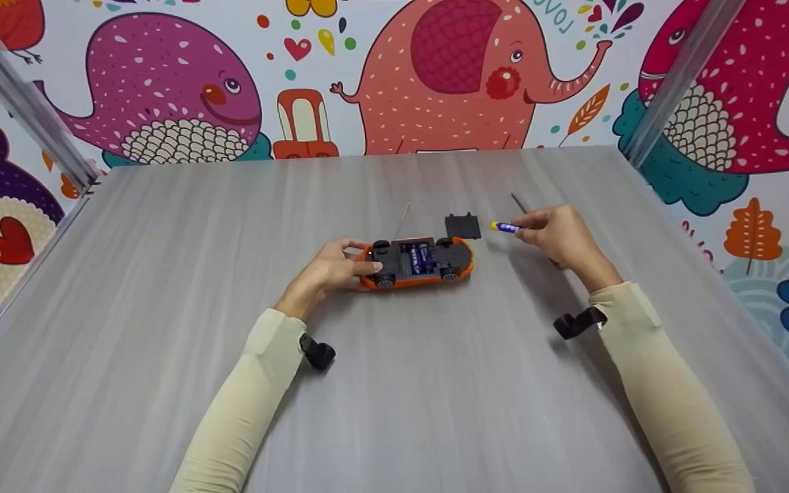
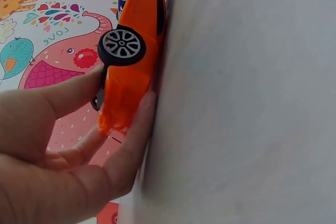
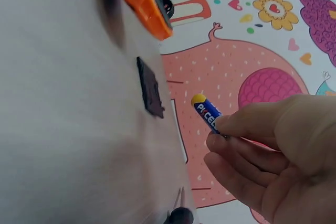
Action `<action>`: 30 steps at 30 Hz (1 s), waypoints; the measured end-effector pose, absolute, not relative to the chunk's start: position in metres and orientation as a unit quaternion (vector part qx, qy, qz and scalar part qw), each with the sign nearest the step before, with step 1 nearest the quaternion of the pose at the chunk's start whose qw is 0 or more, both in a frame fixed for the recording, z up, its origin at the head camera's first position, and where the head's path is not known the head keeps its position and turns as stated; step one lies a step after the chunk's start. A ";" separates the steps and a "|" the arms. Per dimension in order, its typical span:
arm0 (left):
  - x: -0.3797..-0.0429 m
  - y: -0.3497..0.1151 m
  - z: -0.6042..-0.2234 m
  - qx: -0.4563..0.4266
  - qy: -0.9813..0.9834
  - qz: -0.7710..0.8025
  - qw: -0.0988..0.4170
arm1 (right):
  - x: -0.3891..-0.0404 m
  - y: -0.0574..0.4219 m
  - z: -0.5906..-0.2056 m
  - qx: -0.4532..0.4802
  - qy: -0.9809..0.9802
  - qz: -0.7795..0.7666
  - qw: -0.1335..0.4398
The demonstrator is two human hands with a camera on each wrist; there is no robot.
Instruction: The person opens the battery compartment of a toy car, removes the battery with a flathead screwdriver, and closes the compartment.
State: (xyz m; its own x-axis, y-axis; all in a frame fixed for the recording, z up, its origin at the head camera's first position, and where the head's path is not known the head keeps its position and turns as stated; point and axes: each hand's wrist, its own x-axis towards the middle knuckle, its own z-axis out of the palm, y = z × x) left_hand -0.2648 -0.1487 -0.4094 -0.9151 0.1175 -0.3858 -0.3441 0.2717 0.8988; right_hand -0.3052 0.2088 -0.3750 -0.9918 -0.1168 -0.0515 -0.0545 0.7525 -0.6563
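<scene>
An orange toy car (image 1: pixel 419 282) lies wheels up on the table, its black underside facing me. My left hand (image 1: pixel 331 266) grips its left end, thumb on the underside; the left wrist view shows the hand (image 2: pixel 79 161) holding the orange body (image 2: pixel 137 69) between thumb and fingers. Blue batteries (image 1: pixel 421 259) sit side by side in the open compartment. To the right of the car, my right hand (image 1: pixel 562 236) pinches a blue battery with a yellow end (image 3: pixel 206 112) between thumb and fingertips, above the table. Between car and right hand lies a black battery cover (image 1: pixel 462 226).
A screwdriver lies beyond and partly under the right hand, its shaft (image 1: pixel 519 203) showing. A thin antenna-like rod (image 1: pixel 403 216) rises behind the car. Printed panels (image 1: pixel 182 82) border the grey table (image 1: pixel 435 397) at the back and sides, with metal posts (image 1: pixel 682 82) at the corners.
</scene>
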 end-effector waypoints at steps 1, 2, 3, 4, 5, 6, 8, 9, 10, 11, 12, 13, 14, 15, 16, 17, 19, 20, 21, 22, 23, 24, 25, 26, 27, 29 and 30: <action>-0.265 -0.149 -0.409 -0.073 0.775 0.598 0.193 | -0.306 0.209 -0.376 -0.044 0.935 -0.348 0.049; -0.265 -0.149 -0.409 -0.072 0.775 0.597 0.193 | -0.307 0.209 -0.377 -0.044 0.936 -0.346 0.052; -0.265 -0.149 -0.408 -0.072 0.775 0.598 0.192 | -0.307 0.209 -0.378 -0.044 0.936 -0.345 0.054; -0.265 -0.149 -0.408 -0.072 0.776 0.597 0.192 | -0.307 0.209 -0.379 -0.047 0.937 -0.342 0.052; -0.265 -0.148 -0.408 -0.072 0.776 0.597 0.191 | -0.308 0.209 -0.380 -0.051 0.938 -0.339 0.047; -0.265 -0.148 -0.407 -0.071 0.776 0.596 0.191 | -0.308 0.208 -0.382 -0.057 0.940 -0.334 0.042; -0.265 -0.148 -0.408 -0.071 0.775 0.598 0.190 | -0.308 0.207 -0.385 -0.065 0.942 -0.327 0.033; -0.265 -0.148 -0.408 -0.071 0.775 0.598 0.190 | -0.308 0.207 -0.387 -0.069 0.944 -0.323 0.029; -0.265 -0.148 -0.408 -0.071 0.775 0.598 0.190 | -0.308 0.206 -0.388 -0.072 0.945 -0.319 0.026; -0.265 -0.148 -0.408 -0.070 0.774 0.600 0.190 | -0.308 0.206 -0.390 -0.074 0.945 -0.317 0.024; -0.264 -0.148 -0.408 -0.070 0.773 0.601 0.190 | -0.308 0.205 -0.392 -0.074 0.945 -0.317 0.022; -0.264 -0.148 -0.409 -0.070 0.772 0.603 0.190 | -0.309 0.205 -0.393 -0.073 0.946 -0.316 0.020; -0.264 -0.148 -0.409 -0.070 0.772 0.603 0.190 | -0.309 0.204 -0.395 -0.073 0.946 -0.316 0.019; -0.264 -0.148 -0.409 -0.069 0.773 0.602 0.190 | -0.309 0.204 -0.396 -0.074 0.946 -0.316 0.016; -0.264 -0.148 -0.409 -0.069 0.773 0.602 0.189 | -0.309 0.204 -0.397 -0.073 0.945 -0.318 0.015; -0.264 -0.148 -0.409 -0.068 0.774 0.600 0.189 | -0.309 0.203 -0.398 -0.073 0.945 -0.320 0.013; -0.264 -0.149 -0.409 -0.069 0.775 0.599 0.189 | -0.309 0.203 -0.399 -0.072 0.944 -0.321 0.014; -0.264 -0.149 -0.409 -0.070 0.775 0.599 0.189 | -0.308 0.203 -0.400 -0.071 0.944 -0.322 0.017; -0.264 -0.149 -0.409 -0.070 0.775 0.599 0.189 | -0.308 0.203 -0.400 -0.070 0.944 -0.321 0.020; -0.264 -0.149 -0.409 -0.071 0.773 0.601 0.190 | -0.308 0.203 -0.400 -0.070 0.945 -0.320 0.025; -0.264 -0.149 -0.409 -0.071 0.771 0.603 0.190 | -0.307 0.203 -0.400 -0.070 0.945 -0.319 0.032; -0.264 -0.149 -0.409 -0.071 0.770 0.606 0.190 | -0.307 0.203 -0.400 -0.070 0.945 -0.317 0.039; -0.264 -0.148 -0.409 -0.070 0.768 0.608 0.190 | -0.306 0.203 -0.400 -0.070 0.946 -0.314 0.046; -0.264 -0.148 -0.409 -0.070 0.767 0.609 0.190 | -0.306 0.203 -0.400 -0.071 0.946 -0.312 0.054; -0.264 -0.148 -0.409 -0.068 0.767 0.609 0.190 | -0.305 0.203 -0.401 -0.072 0.946 -0.311 0.060; -0.264 -0.148 -0.409 -0.065 0.767 0.609 0.190 | -0.305 0.203 -0.402 -0.075 0.946 -0.307 0.068; -0.264 -0.148 -0.409 -0.065 0.768 0.607 0.190 | -0.305 0.203 -0.402 -0.074 0.947 -0.305 0.070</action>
